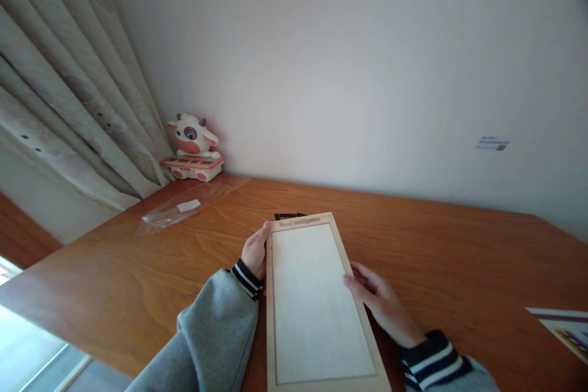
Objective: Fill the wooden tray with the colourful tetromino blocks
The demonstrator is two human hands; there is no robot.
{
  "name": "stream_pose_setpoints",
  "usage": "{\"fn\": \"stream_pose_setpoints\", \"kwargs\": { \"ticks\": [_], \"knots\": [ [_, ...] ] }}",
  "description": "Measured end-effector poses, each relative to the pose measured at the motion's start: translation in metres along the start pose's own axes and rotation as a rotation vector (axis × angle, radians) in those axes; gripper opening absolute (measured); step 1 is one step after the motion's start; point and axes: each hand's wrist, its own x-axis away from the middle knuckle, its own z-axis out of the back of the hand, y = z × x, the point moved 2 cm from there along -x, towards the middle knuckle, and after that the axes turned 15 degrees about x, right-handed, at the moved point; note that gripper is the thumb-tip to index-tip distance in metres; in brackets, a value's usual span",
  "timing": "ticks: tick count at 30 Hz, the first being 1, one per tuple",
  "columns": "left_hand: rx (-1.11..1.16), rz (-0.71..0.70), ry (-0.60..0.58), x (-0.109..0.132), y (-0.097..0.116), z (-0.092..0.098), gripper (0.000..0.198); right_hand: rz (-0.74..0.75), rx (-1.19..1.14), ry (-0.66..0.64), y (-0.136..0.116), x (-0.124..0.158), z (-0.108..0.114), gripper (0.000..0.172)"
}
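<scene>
A pale wooden board [321, 306] with a raised frame is held up in front of me, tilted, with faint lettering along its top edge. My left hand [256, 251] is closed on its upper left edge, the thumb along the side and the other fingers hidden behind. Against the right edge is my right hand [379, 300], its thumb on the front face and its fingers going round behind. A small dark object [289, 216] shows just beyond the board's top edge, mostly hidden by it.
On the brown wooden table [436, 245], a clear plastic bag [168, 213] with a white label lies at the back left. Behind it, a cow-shaped toy keyboard [195, 150] stands by the curtain [68, 73]. A printed sheet [563, 324] lies at the right edge.
</scene>
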Motion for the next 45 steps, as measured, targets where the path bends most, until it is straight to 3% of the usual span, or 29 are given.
{"fn": "stream_pose_setpoints", "kwargs": {
  "ticks": [3, 6, 10, 13, 16, 19, 24, 30, 33, 39, 45],
  "knots": [
    [-0.025, 0.064, -0.031, 0.001, -0.004, -0.002, 0.038, 0.031, 0.009, -0.087, -0.004, 0.001, -0.008, 0.042],
    [0.008, 0.088, -0.015, -0.001, -0.004, -0.001, 0.037, 0.017, -0.010, 0.032, -0.007, -0.002, 0.000, 0.045],
    [0.012, 0.084, 0.052, -0.005, -0.001, 0.004, 0.031, -0.082, -0.031, 0.231, -0.002, -0.007, 0.037, 0.056],
    [0.005, 0.052, 0.050, -0.005, 0.001, 0.006, 0.030, -0.129, 0.073, 0.384, 0.009, -0.006, 0.075, 0.051],
    [-0.020, 0.005, 0.042, -0.006, 0.001, 0.009, 0.029, -0.150, 0.176, 0.447, 0.020, -0.003, 0.106, 0.047],
    [-0.080, -0.088, 0.042, -0.008, 0.001, 0.012, 0.029, -0.191, 0.248, 0.484, 0.025, 0.001, 0.122, 0.043],
    [-0.268, -0.374, 0.114, -0.012, 0.004, 0.018, 0.023, -0.239, 0.277, 0.398, 0.023, 0.001, 0.112, 0.044],
    [-0.241, -0.270, 0.105, -0.012, -0.002, 0.021, 0.033, -0.181, 0.329, 0.293, 0.031, -0.008, 0.078, 0.049],
    [-0.268, -0.300, 0.110, -0.013, -0.003, 0.023, 0.031, -0.167, 0.385, 0.284, 0.035, -0.011, 0.070, 0.051],
    [-0.338, -0.322, 0.072, -0.019, -0.004, 0.027, 0.039, -0.166, 0.493, 0.237, 0.041, -0.011, 0.081, 0.058],
    [-0.423, -0.450, -0.007, -0.018, 0.002, 0.024, 0.029, -0.213, 0.926, 0.306, 0.040, -0.001, 0.106, 0.061]
  ]
}}
